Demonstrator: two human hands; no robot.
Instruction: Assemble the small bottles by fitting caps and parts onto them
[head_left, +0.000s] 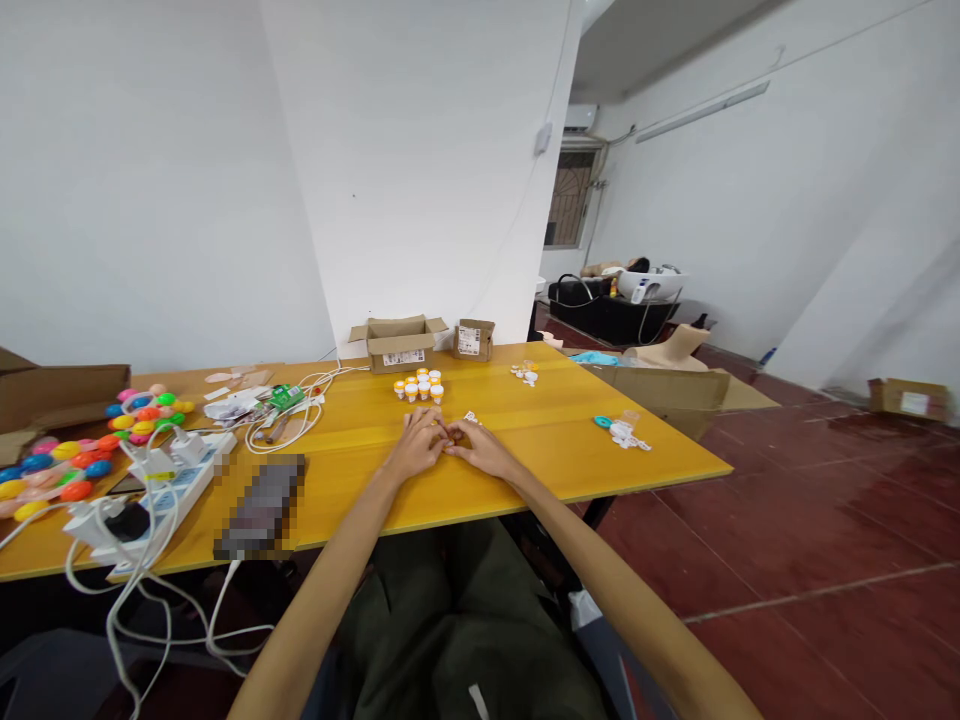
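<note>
Above the yellow table (540, 450), near its front edge, my left hand (415, 446) and my right hand (480, 449) meet with fingers bent inward. Both are closed around something too small and hidden to make out. Some small white pieces (470, 417) show just behind my right fingers. Beyond my left hand stands a group of small tubs (420, 385) with white tops and orange rims. To the right lies a pile of white pieces (627, 436), beside a teal ring-shaped lid (603, 422) and a clear cup (631, 418).
Farther back are more small white pieces (529, 378), an open cardboard box (399, 345) and a smaller box (474, 340). At left lie a power strip (191, 495) with tangled cables, a pixelated phone (262, 505) and colourful balls (75, 465). Another carton (667, 395) sits past the table's right edge.
</note>
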